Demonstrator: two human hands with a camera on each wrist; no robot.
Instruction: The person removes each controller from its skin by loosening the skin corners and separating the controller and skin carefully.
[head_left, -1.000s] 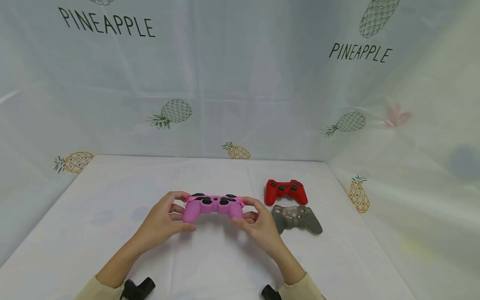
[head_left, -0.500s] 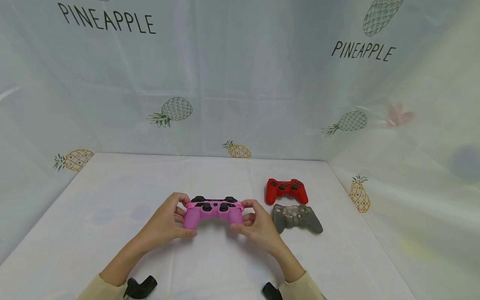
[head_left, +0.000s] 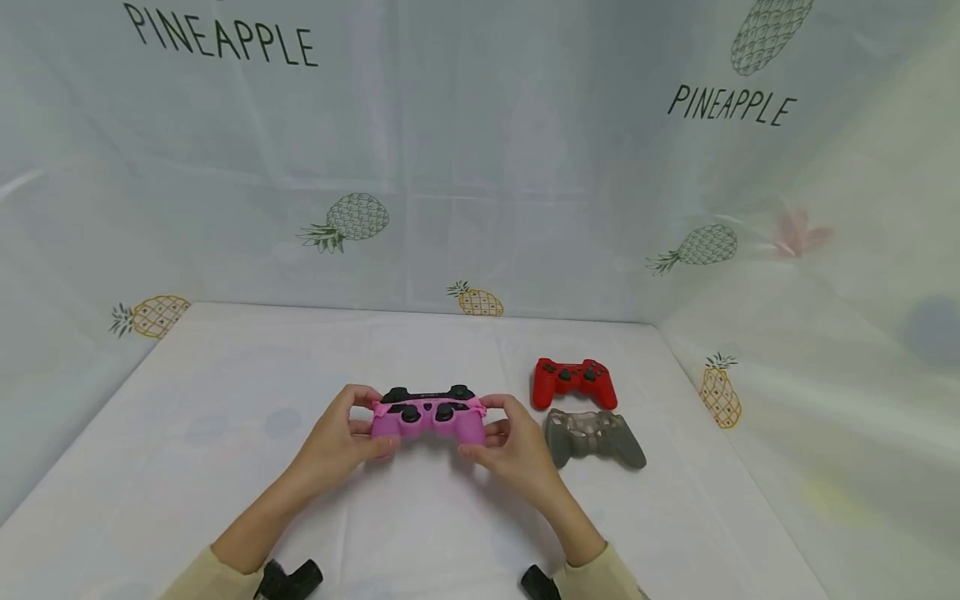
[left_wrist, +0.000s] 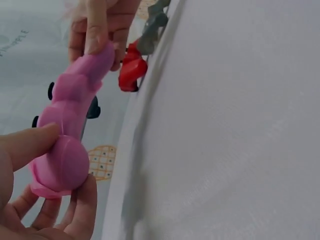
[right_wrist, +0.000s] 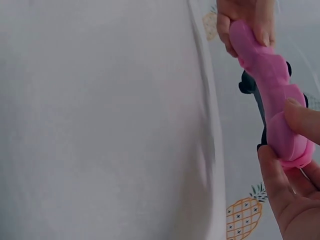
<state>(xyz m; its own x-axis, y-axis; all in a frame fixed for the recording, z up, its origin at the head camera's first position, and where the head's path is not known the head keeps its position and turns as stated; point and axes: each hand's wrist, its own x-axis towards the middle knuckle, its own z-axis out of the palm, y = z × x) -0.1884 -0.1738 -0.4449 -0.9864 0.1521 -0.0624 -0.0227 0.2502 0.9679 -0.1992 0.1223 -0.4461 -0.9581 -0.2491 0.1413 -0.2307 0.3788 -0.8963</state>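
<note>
Held level above the middle of the white table is a game controller [head_left: 428, 419] with a pink outer covering and black sticks and black top parts. My left hand [head_left: 337, 442] pinches its left grip, thumb on the near side and fingers behind. The opposite grip is held the same way by my right hand [head_left: 517, 450]. In the left wrist view the smooth pink side of the controller [left_wrist: 70, 107] faces the camera. The right wrist view has the pink covering [right_wrist: 272, 95] too, with black parts poking out past its edge.
To the right on the table [head_left: 420, 533] lies a red controller [head_left: 573, 383]. Just in front of it is a grey controller-shaped thing [head_left: 592, 437], close to my right hand. Pineapple-printed sheeting [head_left: 480, 150] hangs behind the table and along its sides.
The controller has tilted, so more of its black top shows now than a second ago. Both hands keep their hold and have shifted only slightly. The red and grey ones stay put.
</note>
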